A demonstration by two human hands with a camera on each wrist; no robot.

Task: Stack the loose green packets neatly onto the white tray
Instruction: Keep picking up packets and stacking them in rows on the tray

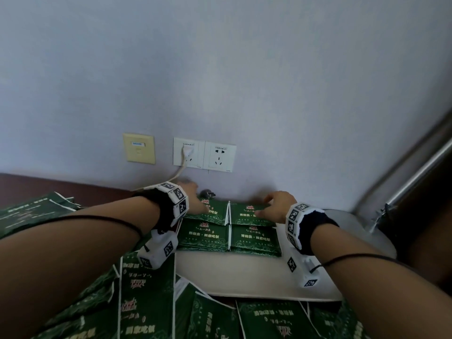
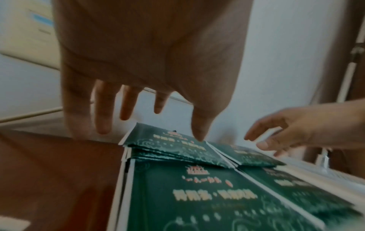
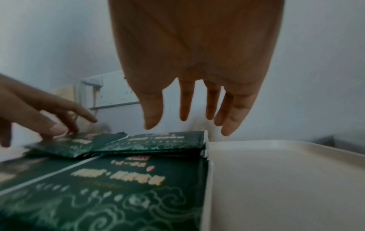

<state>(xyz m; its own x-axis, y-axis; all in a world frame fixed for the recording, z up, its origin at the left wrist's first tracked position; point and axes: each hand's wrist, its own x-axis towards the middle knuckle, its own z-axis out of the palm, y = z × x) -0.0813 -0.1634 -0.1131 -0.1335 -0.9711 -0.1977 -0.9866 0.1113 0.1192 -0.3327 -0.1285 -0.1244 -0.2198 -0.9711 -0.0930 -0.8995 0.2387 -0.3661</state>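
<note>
A white tray (image 1: 244, 277) lies in front of me. On its far left part sit four low stacks of green packets (image 1: 230, 231), two by two. My left hand (image 1: 193, 199) reaches over the far left stack (image 2: 169, 145), fingers straight, its thumb tip touching the top packet. My right hand (image 1: 276, 204) hovers with spread, straight fingers over the far right stack (image 3: 168, 140), at its back edge. Neither hand holds a packet. Loose green packets (image 1: 146, 289) lie piled before and left of the tray.
The wall stands just behind the tray, with white sockets (image 1: 204, 154), a plugged-in cable and a yellow plate (image 1: 139, 148). A dark plug (image 1: 207, 194) lies by the wall. A metal pole (image 1: 415, 174) slants at the right. The tray's right half (image 3: 276, 179) is bare.
</note>
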